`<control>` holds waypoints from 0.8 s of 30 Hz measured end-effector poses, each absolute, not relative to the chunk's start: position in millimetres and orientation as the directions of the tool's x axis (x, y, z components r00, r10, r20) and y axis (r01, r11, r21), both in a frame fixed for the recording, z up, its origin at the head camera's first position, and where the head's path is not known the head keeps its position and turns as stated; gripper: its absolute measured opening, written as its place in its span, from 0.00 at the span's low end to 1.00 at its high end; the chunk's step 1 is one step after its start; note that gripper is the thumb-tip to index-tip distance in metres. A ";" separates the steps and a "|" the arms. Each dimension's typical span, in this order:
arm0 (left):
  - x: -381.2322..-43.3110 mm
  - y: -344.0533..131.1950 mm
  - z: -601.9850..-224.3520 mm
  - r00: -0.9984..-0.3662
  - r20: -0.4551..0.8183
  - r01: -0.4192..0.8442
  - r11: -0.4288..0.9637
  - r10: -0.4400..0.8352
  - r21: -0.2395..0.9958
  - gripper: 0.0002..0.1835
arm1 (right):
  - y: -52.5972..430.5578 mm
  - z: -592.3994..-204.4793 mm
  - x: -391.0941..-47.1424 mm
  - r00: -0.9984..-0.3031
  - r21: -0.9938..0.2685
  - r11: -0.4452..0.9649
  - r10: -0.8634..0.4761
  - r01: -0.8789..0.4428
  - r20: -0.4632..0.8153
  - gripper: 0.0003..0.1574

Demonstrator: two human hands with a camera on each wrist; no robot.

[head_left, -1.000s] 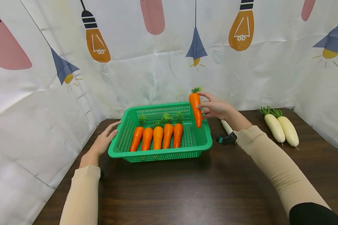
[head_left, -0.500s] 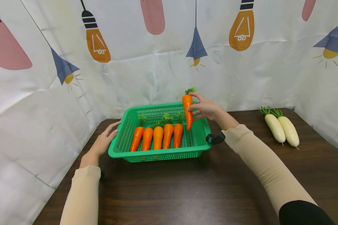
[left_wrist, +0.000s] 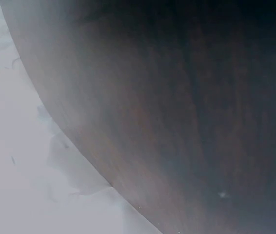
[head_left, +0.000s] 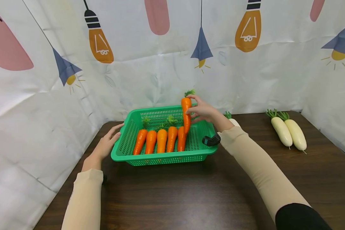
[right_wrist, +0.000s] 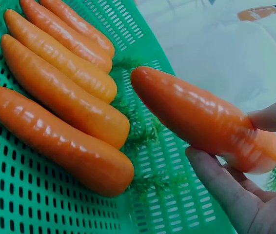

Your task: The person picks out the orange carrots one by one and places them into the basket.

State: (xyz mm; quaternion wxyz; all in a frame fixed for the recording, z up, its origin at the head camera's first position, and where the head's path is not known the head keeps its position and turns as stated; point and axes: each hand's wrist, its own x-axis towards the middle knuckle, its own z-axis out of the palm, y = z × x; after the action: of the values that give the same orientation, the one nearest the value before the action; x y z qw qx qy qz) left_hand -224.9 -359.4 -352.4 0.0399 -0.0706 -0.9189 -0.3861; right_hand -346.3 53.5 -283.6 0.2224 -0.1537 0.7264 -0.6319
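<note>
My right hand (head_left: 202, 110) holds an orange carrot (head_left: 186, 111) with a green leafy top, over the right part of a green plastic basket (head_left: 164, 157). In the right wrist view the fingers and thumb pinch this carrot (right_wrist: 201, 117) near its thick end, tip toward the row below. Several other carrots (head_left: 161, 140) lie side by side in the basket, leafy tops toward the back; the held one overlaps the rightmost (head_left: 181, 142). At the basket's left end my left hand (head_left: 105, 143) rests against the rim, fingers extended. Only a sliver of hand shows in the left wrist view.
Two white radishes (head_left: 287, 132) with green stems lie on the dark wooden table (head_left: 172, 198) at the right. Another white radish (head_left: 234, 122) is partly hidden behind my right forearm. A white printed cloth (head_left: 161, 73) hangs behind the table and at its left.
My right hand has moved left with the carrot, from the basket's right end to above the rightmost carrot in the row. The left hand has stayed at the rim.
</note>
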 end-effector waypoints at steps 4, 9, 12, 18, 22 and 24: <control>-225.5 -360.4 -353.0 -0.987 0.125 0.158 0.692 0.098 0.704 0.31 | 46.1 -286.0 -348.6 -0.847 -0.985 0.169 -0.516 0.043 -0.125 0.51; -226.7 -361.3 -353.8 -0.989 0.119 0.150 0.692 0.094 0.706 0.31 | 38.4 -289.1 -349.8 -0.833 -0.978 0.206 -0.539 0.010 -0.122 0.51; -227.3 -361.4 -353.9 -0.989 0.120 0.149 0.694 0.091 0.704 0.31 | 35.7 -291.1 -350.3 -0.820 -0.973 0.232 -0.558 -0.007 -0.127 0.51; -227.4 -361.6 -353.9 -0.988 0.119 0.151 0.691 0.094 0.707 0.31 | 33.3 -296.4 -352.4 -0.785 -0.945 0.324 -0.596 -0.044 -0.168 0.49; -227.4 -361.4 -353.8 -0.989 0.117 0.150 0.688 0.094 0.710 0.31 | 33.1 -298.1 -352.0 -0.780 -0.930 0.366 -0.591 -0.035 -0.204 0.49; -227.1 -361.1 -353.5 -0.989 0.117 0.148 0.690 0.092 0.709 0.31 | 33.2 -298.6 -351.5 -0.783 -0.921 0.388 -0.581 -0.030 -0.220 0.49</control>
State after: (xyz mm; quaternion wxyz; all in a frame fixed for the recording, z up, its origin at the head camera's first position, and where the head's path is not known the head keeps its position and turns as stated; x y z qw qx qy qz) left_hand -227.1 -361.1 -353.5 0.0359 -0.0654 -0.9185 -0.3883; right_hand -351.5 33.2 -298.6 0.2661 -0.1935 0.7894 -0.5182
